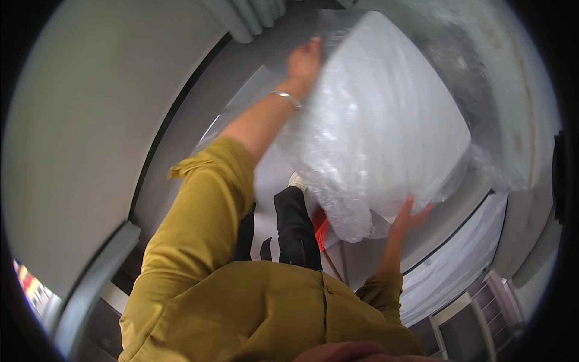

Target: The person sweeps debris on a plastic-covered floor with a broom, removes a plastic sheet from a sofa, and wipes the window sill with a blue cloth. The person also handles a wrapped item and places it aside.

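Note:
A large white panel-like item (398, 113) in clear plastic wrap fills the space before me, tilted, with crumpled film hanging along its left and lower edges. My left hand (305, 61), blurred, is at its upper left edge with the fingers curled at the clear film; its grip is unclear. At the lower right edge, my right hand (409, 219) supports or touches the item with the fingers spread. What exactly lies under the wrap cannot be told.
A large pale grey panel (90, 104) with a dark edge stands at the left. More wrapped, plastic-covered material (511, 90) is at the upper right. Something red with a stick (321, 233) lies near my legs. A ribbed object (253, 18) is at the top.

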Demonstrator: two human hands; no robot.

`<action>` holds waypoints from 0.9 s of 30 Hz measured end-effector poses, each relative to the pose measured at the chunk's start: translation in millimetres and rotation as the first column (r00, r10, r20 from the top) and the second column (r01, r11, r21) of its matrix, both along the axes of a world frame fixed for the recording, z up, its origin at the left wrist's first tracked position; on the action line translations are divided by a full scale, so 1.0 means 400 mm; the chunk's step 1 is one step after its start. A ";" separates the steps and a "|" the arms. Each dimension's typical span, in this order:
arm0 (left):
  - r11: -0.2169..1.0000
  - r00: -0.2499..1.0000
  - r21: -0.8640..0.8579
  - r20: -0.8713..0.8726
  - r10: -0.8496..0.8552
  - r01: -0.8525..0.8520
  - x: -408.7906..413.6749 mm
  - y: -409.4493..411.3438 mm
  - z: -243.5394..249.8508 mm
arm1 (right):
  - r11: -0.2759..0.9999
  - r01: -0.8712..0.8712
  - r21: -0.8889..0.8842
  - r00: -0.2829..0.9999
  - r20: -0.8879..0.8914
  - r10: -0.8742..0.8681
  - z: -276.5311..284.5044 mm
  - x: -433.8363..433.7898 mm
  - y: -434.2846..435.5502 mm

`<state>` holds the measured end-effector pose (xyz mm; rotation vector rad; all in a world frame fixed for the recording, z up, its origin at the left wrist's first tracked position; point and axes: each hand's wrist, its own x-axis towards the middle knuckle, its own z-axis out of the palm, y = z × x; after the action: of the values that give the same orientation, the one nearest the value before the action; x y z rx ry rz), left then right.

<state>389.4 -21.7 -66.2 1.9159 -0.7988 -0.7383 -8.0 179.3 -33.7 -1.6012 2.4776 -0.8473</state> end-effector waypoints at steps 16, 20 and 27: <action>0.893 0.863 0.128 -0.348 -0.367 0.432 -0.053 0.443 0.062 | 0.729 -0.636 0.252 0.763 0.068 0.642 0.104 0.146 -0.127; 0.915 0.885 0.163 -0.363 -0.293 0.370 -0.126 0.390 0.045 | 0.631 -0.687 0.360 0.661 -0.051 0.749 0.094 0.109 -0.141; 0.987 0.928 -0.066 -0.337 -0.161 0.147 -0.188 0.349 0.013 | 0.657 -0.596 0.462 0.523 -0.397 0.754 0.032 0.104 -0.162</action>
<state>314.0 118.0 -60.8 1.6389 -0.7425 -1.1086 33.5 114.4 -21.0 -2.6858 1.7221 0.1205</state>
